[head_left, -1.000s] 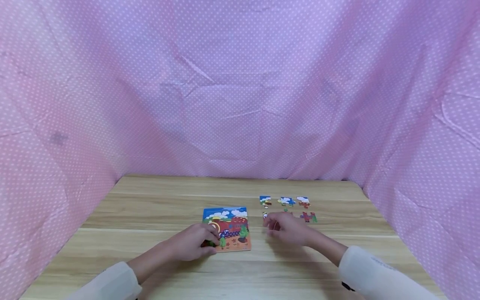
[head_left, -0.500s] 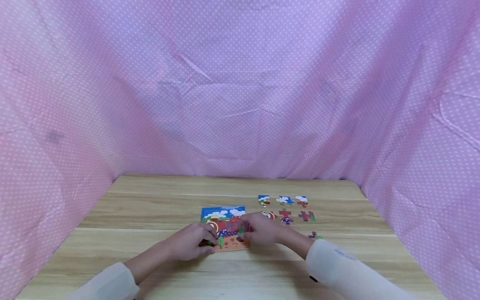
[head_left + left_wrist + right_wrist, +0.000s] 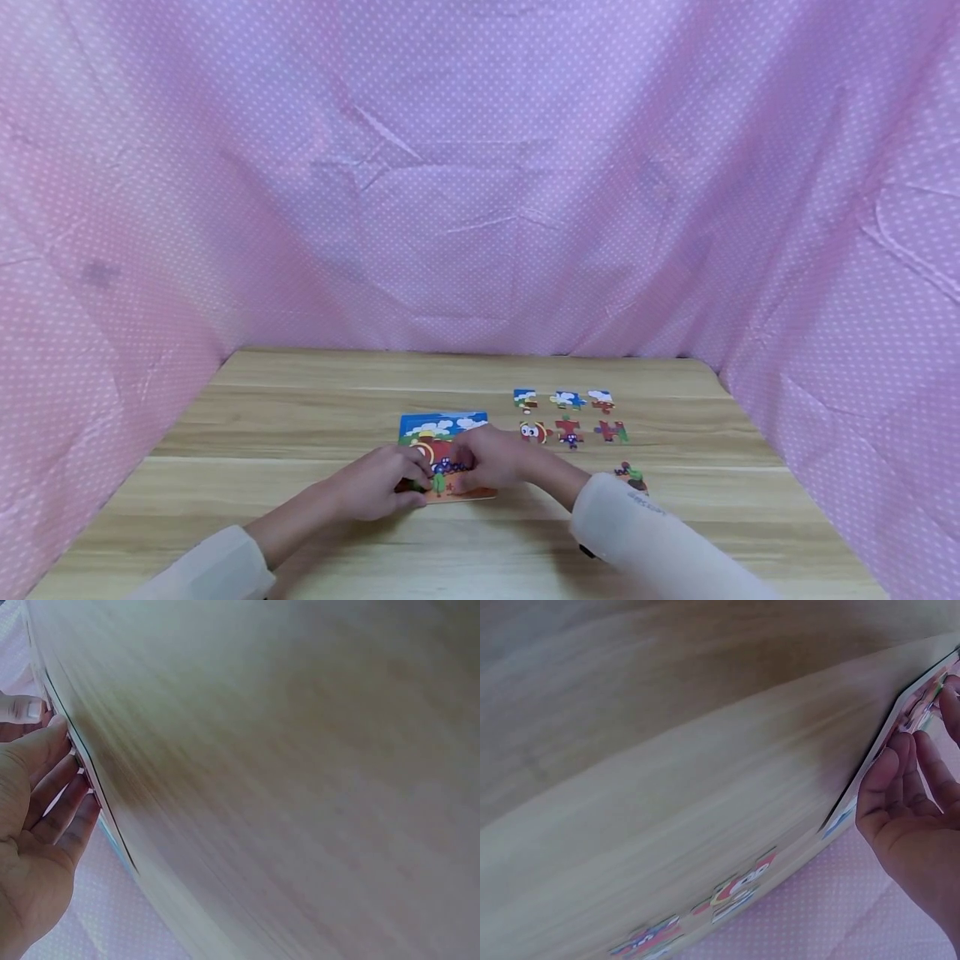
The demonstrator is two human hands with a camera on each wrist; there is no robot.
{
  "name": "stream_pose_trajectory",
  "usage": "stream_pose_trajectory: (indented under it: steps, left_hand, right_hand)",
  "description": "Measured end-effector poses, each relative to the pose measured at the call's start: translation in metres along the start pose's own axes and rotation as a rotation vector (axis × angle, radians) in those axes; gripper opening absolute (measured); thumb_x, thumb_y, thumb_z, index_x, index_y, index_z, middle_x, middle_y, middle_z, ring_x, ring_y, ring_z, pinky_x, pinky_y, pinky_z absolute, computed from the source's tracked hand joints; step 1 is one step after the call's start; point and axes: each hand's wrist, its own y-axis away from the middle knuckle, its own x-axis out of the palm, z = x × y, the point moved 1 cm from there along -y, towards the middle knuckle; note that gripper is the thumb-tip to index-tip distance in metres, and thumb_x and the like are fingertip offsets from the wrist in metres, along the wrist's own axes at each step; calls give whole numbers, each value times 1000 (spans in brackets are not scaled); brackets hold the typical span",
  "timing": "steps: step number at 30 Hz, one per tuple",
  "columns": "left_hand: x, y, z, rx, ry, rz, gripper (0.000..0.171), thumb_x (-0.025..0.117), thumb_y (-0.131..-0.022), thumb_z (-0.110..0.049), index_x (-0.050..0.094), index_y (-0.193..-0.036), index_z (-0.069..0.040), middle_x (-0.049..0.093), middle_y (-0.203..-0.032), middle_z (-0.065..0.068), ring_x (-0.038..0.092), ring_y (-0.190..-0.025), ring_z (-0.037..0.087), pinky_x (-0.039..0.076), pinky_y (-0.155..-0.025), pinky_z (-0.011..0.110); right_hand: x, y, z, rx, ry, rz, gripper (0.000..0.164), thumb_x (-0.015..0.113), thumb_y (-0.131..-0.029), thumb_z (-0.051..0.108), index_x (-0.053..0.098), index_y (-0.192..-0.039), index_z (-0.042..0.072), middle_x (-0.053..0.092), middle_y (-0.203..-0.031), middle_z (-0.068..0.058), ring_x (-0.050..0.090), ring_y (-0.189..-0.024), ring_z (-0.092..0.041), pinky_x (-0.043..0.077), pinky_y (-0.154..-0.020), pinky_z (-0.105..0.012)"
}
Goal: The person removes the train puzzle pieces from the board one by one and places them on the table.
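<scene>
A puzzle board (image 3: 431,427) with a red train picture lies flat on the wooden table. My left hand (image 3: 378,485) rests at its lower left corner; in the left wrist view, gently bent fingertips (image 3: 94,801) touch the board's face. Over the board's lower middle is my right hand (image 3: 497,457), fingers bent and tips gathered. They appear to pinch a small puzzle piece, mostly hidden by the hand. In the right wrist view, these fingers (image 3: 877,772) meet at the board's surface.
To the right of the board lie several loose puzzle pieces in rows, among them one with eyes (image 3: 532,432), a red one (image 3: 568,429) and a lone one (image 3: 633,477) nearer me. A pink dotted cloth (image 3: 480,250) hangs around the table (image 3: 315,400).
My right hand has moved left from beside the loose pieces onto the board, uncovering the eyed piece and the red one. My left hand has stayed at the board's corner.
</scene>
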Motion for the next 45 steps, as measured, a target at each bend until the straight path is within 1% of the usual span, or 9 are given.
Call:
stream_pose_trajectory:
  steps: [3,6,11,16,24,28,32,40,45]
  left_hand:
    - [1,0,1,28,-5,-10,11,78,-93,-19,82,-101,-13,72,-108,-5,66,-102,8,56,-91,31]
    - [1,1,3,38,-13,-5,12,77,-93,-20,82,-102,-13,72,-110,-4,66,-104,9,56,-92,32]
    - [-2,6,5,36,-42,23,16,76,-95,-22,81,-107,-14,70,-116,-5,64,-109,11,56,-95,34]
    - [-5,9,5,64,-75,52,20,75,-95,-24,79,-113,-16,69,-122,-6,62,-114,12,55,-97,33]
    - [-11,15,8,66,-58,90,26,75,-95,-28,78,-119,-17,67,-126,-4,60,-117,12,55,-96,32]
    - [-13,18,8,75,-58,89,29,74,-95,-29,77,-120,-16,67,-127,-4,60,-117,11,55,-97,33]
    - [-12,20,8,64,-56,83,28,75,-94,-29,77,-120,-16,67,-126,-4,60,-117,12,55,-97,35]
    - [-11,21,9,57,-44,66,29,76,-94,-25,77,-121,-16,66,-130,-3,60,-120,16,54,-99,38]
    - [-12,21,10,76,-48,56,28,76,-94,-24,78,-121,-16,67,-130,-1,62,-119,18,55,-97,37]
  right_hand:
    - [2,-3,0,1,-6,10,24,82,-89,28,69,-107,17,62,-87,9,54,-78,-6,49,-71,-22]
    - [3,-5,1,19,-14,14,24,84,-88,26,68,-103,18,62,-87,6,54,-76,-7,48,-69,-23]
    - [4,-8,4,67,-20,20,25,85,-86,25,65,-101,18,62,-87,4,53,-77,-8,47,-69,-23]
    - [4,-9,7,95,-7,32,27,86,-86,22,64,-101,17,60,-88,4,53,-78,-9,47,-70,-23]
    - [5,-11,7,113,19,49,29,85,-87,24,62,-103,18,58,-88,5,53,-80,-10,47,-72,-24]
    - [5,-12,7,113,5,53,29,85,-86,23,62,-101,17,58,-88,4,52,-80,-10,46,-72,-24]
    - [5,-13,7,108,-8,56,29,85,-86,22,61,-101,17,58,-90,4,52,-81,-10,46,-74,-24]
    - [6,-13,7,125,-25,48,30,86,-85,20,60,-100,17,57,-91,4,52,-83,-11,47,-76,-25]
    - [6,-13,6,128,-40,42,30,86,-85,20,60,-100,17,57,-92,5,52,-83,-11,47,-76,-25]
